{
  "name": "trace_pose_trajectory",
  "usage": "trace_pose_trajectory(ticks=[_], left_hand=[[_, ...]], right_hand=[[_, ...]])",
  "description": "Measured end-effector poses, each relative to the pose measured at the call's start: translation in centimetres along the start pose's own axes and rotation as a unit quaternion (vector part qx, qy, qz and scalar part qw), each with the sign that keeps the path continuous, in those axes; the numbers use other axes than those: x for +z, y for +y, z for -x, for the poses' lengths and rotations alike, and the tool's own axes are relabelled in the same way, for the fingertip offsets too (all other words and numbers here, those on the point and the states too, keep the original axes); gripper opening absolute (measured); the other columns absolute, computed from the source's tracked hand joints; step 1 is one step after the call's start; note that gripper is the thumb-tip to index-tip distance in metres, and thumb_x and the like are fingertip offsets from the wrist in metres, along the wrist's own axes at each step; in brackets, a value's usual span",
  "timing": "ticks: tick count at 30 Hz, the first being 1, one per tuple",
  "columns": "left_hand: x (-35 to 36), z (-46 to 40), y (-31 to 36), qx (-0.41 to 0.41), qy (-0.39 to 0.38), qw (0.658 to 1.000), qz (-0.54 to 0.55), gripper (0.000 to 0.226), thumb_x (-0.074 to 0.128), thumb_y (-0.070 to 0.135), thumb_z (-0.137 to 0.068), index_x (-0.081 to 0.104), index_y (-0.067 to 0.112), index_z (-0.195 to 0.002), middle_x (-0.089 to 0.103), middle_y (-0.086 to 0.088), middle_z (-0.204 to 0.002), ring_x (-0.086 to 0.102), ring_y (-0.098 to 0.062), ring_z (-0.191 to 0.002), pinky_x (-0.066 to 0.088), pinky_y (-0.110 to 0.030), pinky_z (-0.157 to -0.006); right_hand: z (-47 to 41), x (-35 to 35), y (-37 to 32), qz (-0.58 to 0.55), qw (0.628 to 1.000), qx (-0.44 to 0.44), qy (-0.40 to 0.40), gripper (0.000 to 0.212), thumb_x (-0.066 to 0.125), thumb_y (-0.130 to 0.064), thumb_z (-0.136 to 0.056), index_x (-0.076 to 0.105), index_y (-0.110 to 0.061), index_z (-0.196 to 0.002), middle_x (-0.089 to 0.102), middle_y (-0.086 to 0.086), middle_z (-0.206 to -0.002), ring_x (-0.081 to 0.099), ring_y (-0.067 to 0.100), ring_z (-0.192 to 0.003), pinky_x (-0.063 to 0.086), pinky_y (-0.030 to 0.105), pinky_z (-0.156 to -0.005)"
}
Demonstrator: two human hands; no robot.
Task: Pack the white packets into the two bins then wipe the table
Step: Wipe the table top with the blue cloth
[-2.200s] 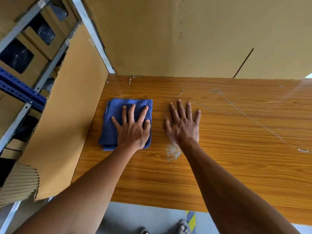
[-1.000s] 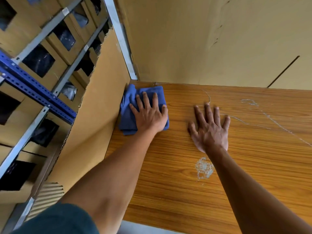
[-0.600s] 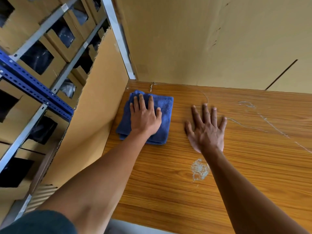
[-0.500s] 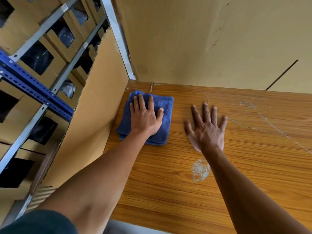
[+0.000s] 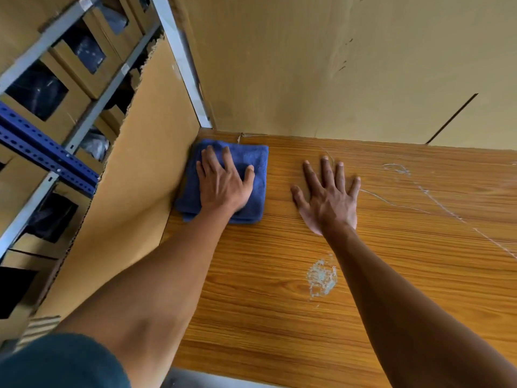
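A folded blue terry cloth (image 5: 246, 161) is being held flat on the wood-grain laminate table (image 5: 279, 317), in the far left corner of the tabletop. The cloth's left edge is being pressed against the tan cardboard side panel (image 5: 134, 191) standing along the table's left edge. Its far edge is lying just short of the tan cardboard back wall (image 5: 307, 65).

The cloth is being pressed down by the left hand (image 5: 222, 186), palm flat, with the fingers extended and lightly spread across the fabric. Nothing is being pinched or gripped by this hand; the thumb is resting on the cloth's right portion.

The right hand (image 5: 328, 198) is being rested palm down on the bare table surface, just beside the cloth and apart from it. Its fingers are being held straight and fanned out, with nothing held.

A pale scuffed patch (image 5: 321, 277) is showing on the tabletop near the right forearm. Thin whitish scratch lines (image 5: 436, 201) are running across the surface to the right of the right hand.

Behind the side panel, a metal rack with a blue perforated beam (image 5: 42, 148) is being occupied by brown cardboard boxes (image 5: 72, 63) with dark openings. A dark teal sleeve (image 5: 61, 362) is showing at the lower left corner.
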State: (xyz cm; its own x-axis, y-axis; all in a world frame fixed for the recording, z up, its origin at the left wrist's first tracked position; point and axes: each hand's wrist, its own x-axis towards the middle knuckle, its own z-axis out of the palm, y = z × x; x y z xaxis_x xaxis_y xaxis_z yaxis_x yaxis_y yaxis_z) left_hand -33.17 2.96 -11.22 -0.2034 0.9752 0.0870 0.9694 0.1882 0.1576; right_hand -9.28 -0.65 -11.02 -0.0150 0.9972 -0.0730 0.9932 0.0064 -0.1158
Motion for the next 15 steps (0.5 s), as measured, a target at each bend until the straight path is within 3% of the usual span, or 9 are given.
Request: trace_pose_trajectory(ticks=[2,4,11,15], left_hand=[[-0.1,1.9,-0.3,0.016,0.031,0.999,-0.021,0.082,0.035,0.066,-0.099,0.041,0.004,-0.151,0.037,-0.026,-0.154,0.038,-0.047,-0.139,0.031,-0.061,-0.120],[-0.2,2.0,-0.4,0.023,0.028,0.999,-0.029,0.080,0.034,0.065,-0.098,0.046,0.003,-0.147,0.043,-0.023,-0.147,0.043,-0.044,-0.133,0.035,-0.060,-0.115],[-0.4,-5.6,0.3,-0.017,0.024,0.999,0.016,0.078,0.040,0.063,-0.101,0.042,0.003,-0.151,0.042,-0.019,-0.152,0.041,-0.038,-0.140,0.027,-0.054,-0.124],[-0.1,-3.8,0.2,-0.037,0.017,0.999,0.020,0.084,0.038,0.067,-0.100,0.037,0.001,-0.152,0.031,-0.022,-0.161,0.031,-0.039,-0.151,0.019,-0.055,-0.129]], right_hand=[[0.0,-0.2,0.0,0.001,1.000,-0.003,-0.004,0.075,-0.002,-0.078,-0.098,-0.012,-0.044,-0.165,-0.019,-0.002,-0.175,-0.017,0.030,-0.161,-0.001,0.067,-0.125],[0.1,-0.3,0.1,0.000,1.000,-0.003,-0.004,0.074,-0.001,-0.077,-0.099,-0.012,-0.044,-0.165,-0.020,-0.002,-0.175,-0.017,0.030,-0.161,-0.001,0.067,-0.126],[0.0,0.1,0.1,0.000,1.000,-0.007,0.003,0.074,-0.002,-0.077,-0.099,-0.014,-0.044,-0.164,-0.021,-0.002,-0.174,-0.018,0.030,-0.161,-0.002,0.066,-0.126],[0.0,0.0,0.1,0.001,1.000,-0.008,-0.001,0.075,-0.002,-0.077,-0.099,-0.014,-0.044,-0.164,-0.021,-0.002,-0.174,-0.018,0.030,-0.161,-0.001,0.067,-0.126]])
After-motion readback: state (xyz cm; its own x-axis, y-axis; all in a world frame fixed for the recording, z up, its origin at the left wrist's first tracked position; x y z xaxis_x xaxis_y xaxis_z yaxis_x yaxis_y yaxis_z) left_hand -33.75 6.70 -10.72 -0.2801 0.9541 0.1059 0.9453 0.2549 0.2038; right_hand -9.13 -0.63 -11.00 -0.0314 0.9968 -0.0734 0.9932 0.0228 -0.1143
